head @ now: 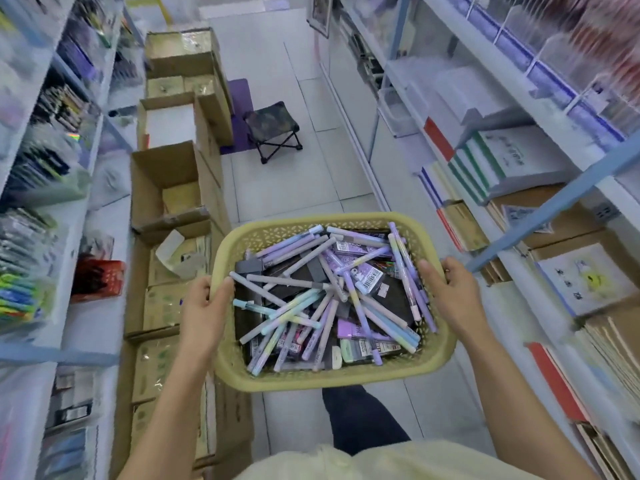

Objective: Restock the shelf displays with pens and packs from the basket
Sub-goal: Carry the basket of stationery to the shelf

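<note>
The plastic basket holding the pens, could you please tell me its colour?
Pale yellow-tan plastic basket, clearest in the head view.

a folding stool (pixel 273 128) stands on the tiled floor (pixel 311 181) near open cardboard boxes (pixel 166 188).

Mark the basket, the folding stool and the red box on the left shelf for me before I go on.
basket (pixel 329 381), head view, on its near rim.
folding stool (pixel 272 121), head view, on the fabric seat.
red box (pixel 98 280), head view, on its front face.
</note>
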Tool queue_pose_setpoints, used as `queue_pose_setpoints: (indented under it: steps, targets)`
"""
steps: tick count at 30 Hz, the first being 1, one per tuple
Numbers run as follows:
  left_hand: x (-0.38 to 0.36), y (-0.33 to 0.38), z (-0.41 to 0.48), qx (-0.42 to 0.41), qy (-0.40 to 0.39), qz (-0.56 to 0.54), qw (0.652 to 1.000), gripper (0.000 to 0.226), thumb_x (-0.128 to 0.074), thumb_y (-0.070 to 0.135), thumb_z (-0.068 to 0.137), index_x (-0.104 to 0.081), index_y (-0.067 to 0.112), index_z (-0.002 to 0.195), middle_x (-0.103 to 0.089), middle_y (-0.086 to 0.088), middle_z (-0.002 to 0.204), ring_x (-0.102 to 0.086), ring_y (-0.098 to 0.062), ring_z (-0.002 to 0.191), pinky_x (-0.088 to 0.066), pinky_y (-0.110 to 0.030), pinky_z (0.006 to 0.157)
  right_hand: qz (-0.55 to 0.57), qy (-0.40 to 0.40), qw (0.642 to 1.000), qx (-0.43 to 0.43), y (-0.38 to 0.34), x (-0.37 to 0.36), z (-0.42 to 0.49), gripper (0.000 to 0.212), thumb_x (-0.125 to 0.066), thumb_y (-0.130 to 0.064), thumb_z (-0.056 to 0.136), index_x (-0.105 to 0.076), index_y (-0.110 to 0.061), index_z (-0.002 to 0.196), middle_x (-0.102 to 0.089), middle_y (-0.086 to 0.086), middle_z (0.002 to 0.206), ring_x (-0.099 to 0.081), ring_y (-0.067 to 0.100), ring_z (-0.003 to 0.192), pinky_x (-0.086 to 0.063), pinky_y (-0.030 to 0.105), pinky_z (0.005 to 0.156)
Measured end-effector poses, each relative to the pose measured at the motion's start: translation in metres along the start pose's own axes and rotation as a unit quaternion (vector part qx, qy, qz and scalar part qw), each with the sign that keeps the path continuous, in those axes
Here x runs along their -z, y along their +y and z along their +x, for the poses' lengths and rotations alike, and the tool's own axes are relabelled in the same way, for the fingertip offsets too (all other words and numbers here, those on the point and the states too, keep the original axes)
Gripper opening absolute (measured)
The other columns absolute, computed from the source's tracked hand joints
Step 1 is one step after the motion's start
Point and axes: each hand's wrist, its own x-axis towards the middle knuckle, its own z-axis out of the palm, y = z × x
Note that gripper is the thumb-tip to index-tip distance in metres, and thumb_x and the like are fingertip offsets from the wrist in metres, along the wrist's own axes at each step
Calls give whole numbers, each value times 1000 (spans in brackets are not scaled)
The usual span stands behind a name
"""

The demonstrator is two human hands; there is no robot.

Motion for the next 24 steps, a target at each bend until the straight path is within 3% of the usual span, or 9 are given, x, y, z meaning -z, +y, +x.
queue_pose_setpoints:
  steps: [3,6,11,17,21,24]
  targets:
    - [-16,29,65,3,20,-7,1000,27,-56,36,96,-54,9,98,-53,-11,84,-50,-24,74,-42,-37,63,-9,-12,1000,11,-32,-18,73,42,-57,-35,95,-53,7,90,-59,29,88,-48,19,68,-37,33,60]
    - [-27,58,128,12,23,-16,1000,29,-56,35,96,-57,6,100,-56,-13,83,-52,-24,73,-42,-39,64,-25,-25,999,20,-69,-35,142,44,-57,-35,96,-52,9,91,-53,26,78,-44,18,66,-33,33,59]
    - [-45,102,237,7,41,-6,999,21,-57,36,95,-56,15,93,-55,-6,80,-50,-18,68,-39,-34,59,-29,-33,999,24,-117,-73,251,42,-56,-35,96,-51,6,87,-52,26,78,-45,20,68,-33,34,60]
    - [-68,159,387,-16,3,0,1000,29,-57,33,96,-56,4,99,-55,-11,82,-50,-20,69,-40,-35,60,-19,-1,1000,10,-163,-124,372,34,-56,-33,96,-44,-9,74,-41,-1,64,-39,14,60,-29,30,55]
    - [-91,203,477,-20,-22,14,999,23,-57,35,96,-56,12,98,-62,-15,92,-57,-26,76,-45,-37,63,-7,15,1000,-13,-193,-142,451,34,-57,-34,95,-55,-1,86,-56,13,75,-50,17,67,-37,32,59]
    - [-117,233,541,-16,-26,20,999,21,-57,37,95,-57,16,96,-64,-15,93,-61,-34,82,-50,-44,68,-6,19,1000,-21,-211,-154,522,36,-57,-33,96,-57,3,92,-62,22,87,-58,32,76,-45,38,67]
